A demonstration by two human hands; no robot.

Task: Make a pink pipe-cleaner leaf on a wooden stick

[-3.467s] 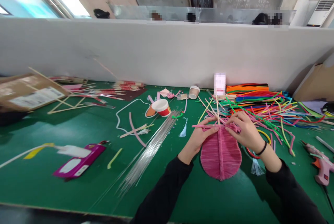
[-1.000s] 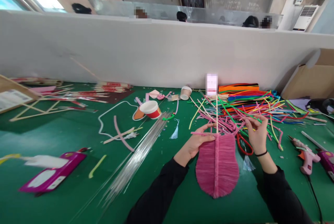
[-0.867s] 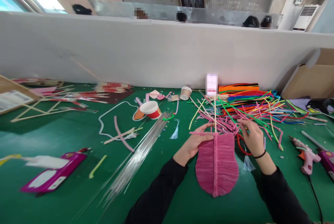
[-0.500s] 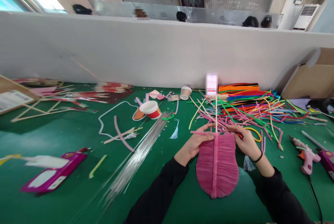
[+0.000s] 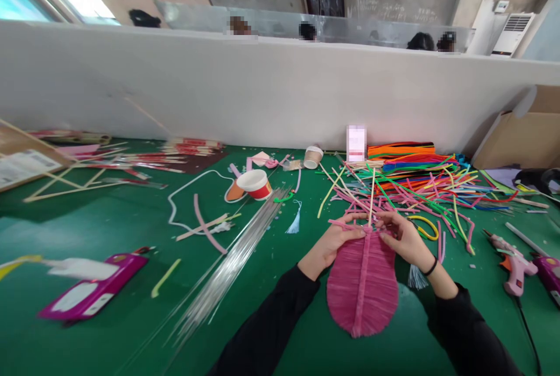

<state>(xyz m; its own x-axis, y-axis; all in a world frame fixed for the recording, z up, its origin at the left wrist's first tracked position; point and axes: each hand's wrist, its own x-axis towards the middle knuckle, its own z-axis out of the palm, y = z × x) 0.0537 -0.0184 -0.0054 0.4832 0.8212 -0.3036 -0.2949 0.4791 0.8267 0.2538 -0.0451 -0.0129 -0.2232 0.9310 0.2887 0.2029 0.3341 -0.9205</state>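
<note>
A fuzzy pink leaf-shaped fan [image 5: 380,288] made of pipe cleaners, with a thick centre rib, lies on the table in front of me. A thin wooden stick [image 5: 371,195] juts from its top end, pointing away. My left hand [image 5: 328,246] is closed on the fan's top left edge, thumb beside the stick's base. A loose pink pipe cleaner [image 5: 340,224] crosses under its fingers and reaches the base. My right hand [image 5: 410,243] pinches at the right of the stick's base, where pink strand shows between thumb and fingers; the fingertips partly hide it.
A heap of coloured pipe cleaners [image 5: 406,174] lies beyond my hands, beside an upright phone [image 5: 356,143]. A pink glue gun [image 5: 516,268] rests at right. Left are metal wires [image 5: 231,268], a paper cup [image 5: 259,188], a tassel [image 5: 295,218] and a purple tool [image 5: 98,288].
The fan has tilted slightly, its stick now leaning right. My right hand's fingers have drawn in closer to the stick's base; my left hand has shifted a little right.
</note>
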